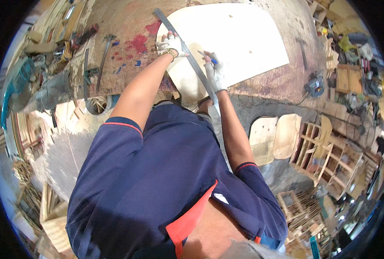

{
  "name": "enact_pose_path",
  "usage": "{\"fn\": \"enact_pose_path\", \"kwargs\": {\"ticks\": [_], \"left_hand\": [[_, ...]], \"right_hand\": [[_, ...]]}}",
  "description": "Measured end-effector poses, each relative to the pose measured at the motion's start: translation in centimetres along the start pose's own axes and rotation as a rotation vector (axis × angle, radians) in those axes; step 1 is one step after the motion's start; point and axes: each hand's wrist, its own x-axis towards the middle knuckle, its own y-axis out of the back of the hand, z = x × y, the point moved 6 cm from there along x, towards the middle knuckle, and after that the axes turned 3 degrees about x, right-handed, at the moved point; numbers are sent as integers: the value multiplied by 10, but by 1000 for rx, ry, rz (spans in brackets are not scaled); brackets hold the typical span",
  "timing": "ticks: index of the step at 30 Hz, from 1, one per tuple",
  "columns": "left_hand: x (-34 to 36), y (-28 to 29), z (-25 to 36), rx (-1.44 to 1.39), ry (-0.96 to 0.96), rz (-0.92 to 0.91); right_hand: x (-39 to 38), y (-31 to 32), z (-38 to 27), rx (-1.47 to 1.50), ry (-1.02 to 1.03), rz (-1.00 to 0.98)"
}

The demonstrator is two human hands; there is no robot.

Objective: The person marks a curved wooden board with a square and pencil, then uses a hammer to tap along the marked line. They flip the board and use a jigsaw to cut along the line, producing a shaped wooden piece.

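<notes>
A pale plywood panel (pixel 231 32) with rounded corners lies on the workbench in front of me. Across its left part runs a long steel ruler (pixel 192 61), slanting from the far left toward my body and past the bench's near edge. My left hand (pixel 171 44), in a white glove with bare fingertips, holds the ruler down against the panel, thumb and fingers at its left edge. On the ruler's right side, my right hand (pixel 215 71), gloved the same way, is closed around a blue pen (pixel 213 61). The pen's tip points toward the ruler, close to the panel; contact cannot be made out.
On the worn bench (pixel 127 64), a hammer (pixel 105 58) lies to the left and another (pixel 303 52) to the right. A blue power tool (pixel 314 86) sits at the right edge. Cut panels (pixel 263 134) and a wooden frame (pixel 330 159) stand at lower right.
</notes>
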Motion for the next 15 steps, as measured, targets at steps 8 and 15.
{"fn": "enact_pose_path", "kwargs": {"ticks": [8, 15], "left_hand": [[13, -9, 5, -33, 81, -19], [73, -66, -3, -123, 157, 58]], "right_hand": [[58, -47, 11, -4, 80, -143], [67, -55, 12, 78, 48, -182]]}}
